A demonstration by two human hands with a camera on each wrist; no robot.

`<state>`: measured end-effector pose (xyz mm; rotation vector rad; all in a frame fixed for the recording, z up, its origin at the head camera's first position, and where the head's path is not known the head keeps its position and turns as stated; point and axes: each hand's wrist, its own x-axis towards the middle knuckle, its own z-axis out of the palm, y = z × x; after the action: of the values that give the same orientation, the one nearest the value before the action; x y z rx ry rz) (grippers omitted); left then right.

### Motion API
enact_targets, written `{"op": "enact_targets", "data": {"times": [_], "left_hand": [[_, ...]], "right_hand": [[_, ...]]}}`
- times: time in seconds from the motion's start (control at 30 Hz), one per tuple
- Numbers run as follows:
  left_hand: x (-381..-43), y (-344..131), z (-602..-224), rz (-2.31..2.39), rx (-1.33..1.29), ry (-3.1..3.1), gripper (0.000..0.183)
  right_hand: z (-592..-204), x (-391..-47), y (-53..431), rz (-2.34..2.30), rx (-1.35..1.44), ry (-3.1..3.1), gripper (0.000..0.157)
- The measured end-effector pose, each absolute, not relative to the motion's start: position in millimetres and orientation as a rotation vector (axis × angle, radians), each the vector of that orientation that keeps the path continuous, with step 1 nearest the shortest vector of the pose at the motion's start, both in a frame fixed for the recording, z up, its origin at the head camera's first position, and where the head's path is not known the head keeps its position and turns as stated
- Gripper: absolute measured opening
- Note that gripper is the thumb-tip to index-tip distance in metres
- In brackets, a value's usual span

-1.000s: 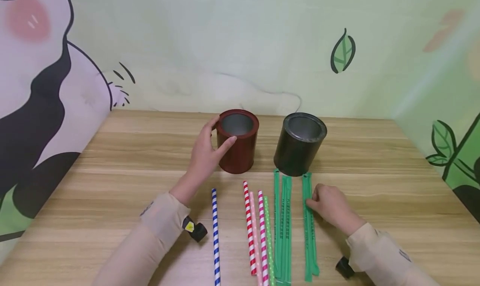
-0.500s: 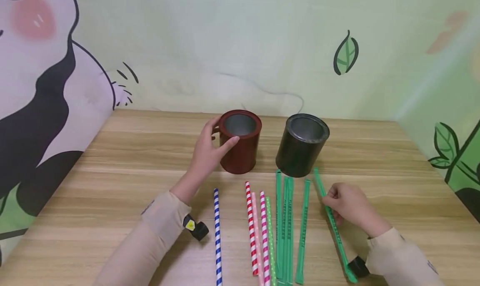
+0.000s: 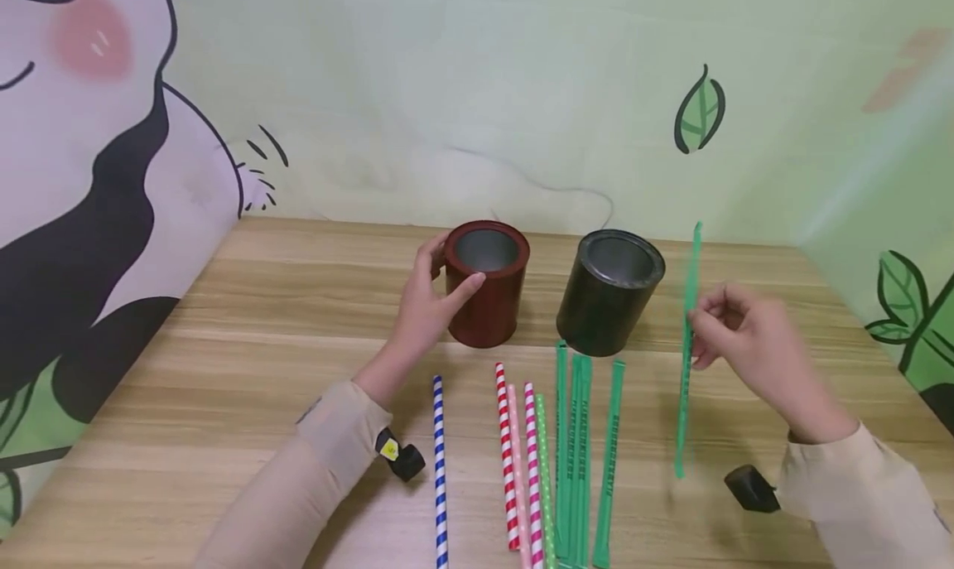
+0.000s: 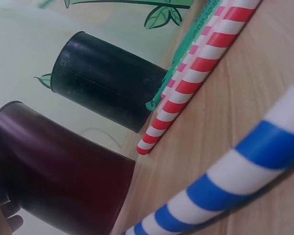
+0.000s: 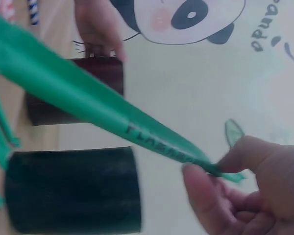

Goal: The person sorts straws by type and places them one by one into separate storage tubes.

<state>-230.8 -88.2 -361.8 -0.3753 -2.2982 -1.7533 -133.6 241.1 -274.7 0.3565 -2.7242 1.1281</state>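
Observation:
My left hand (image 3: 423,308) holds the dark red canister (image 3: 486,312) at its left side, thumb near the rim; some fingers are hidden behind it. In my right hand (image 3: 760,354), thumb and fingers pinch a green wrapped straw (image 3: 685,395), held nearly upright above the table, right of the black canister (image 3: 607,312). Printed letters show on this wrapper (image 5: 98,107) in the right wrist view. Both canisters stand upright with open tops. Several other green wrapped straws (image 3: 584,436) lie in front of the black canister, a single one (image 3: 611,453) slightly apart at their right.
Striped and dotted paper straws lie on the wooden table (image 3: 298,337): blue-white (image 3: 440,461) apart at left, then red-white (image 3: 505,445), pink (image 3: 517,470), magenta-white (image 3: 532,461) and green dotted (image 3: 545,470). A wall with printed leaves (image 3: 699,113) rises behind.
My right hand has separated one green wrapped straw from its neighbour, moved it right and lifted it off the table, tilting it upright. The left hand stays on the red canister.

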Motion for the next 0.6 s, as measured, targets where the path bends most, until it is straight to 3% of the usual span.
{"op": "enact_targets", "data": {"times": [0.27, 0.6], "left_hand": [[-231.7, -85.9, -364.1, -1.762, -0.378, -2.265, 0.072], [-232.4, -86.9, -366.4, -1.767, -0.351, -2.279, 0.072]], "right_hand": [[-228.4, -165.3, 216.5, 1.281, 0.369, -2.313, 0.004], [-208.9, -227.2, 177.9, 1.678, 0.547, -1.772, 0.010]]}}
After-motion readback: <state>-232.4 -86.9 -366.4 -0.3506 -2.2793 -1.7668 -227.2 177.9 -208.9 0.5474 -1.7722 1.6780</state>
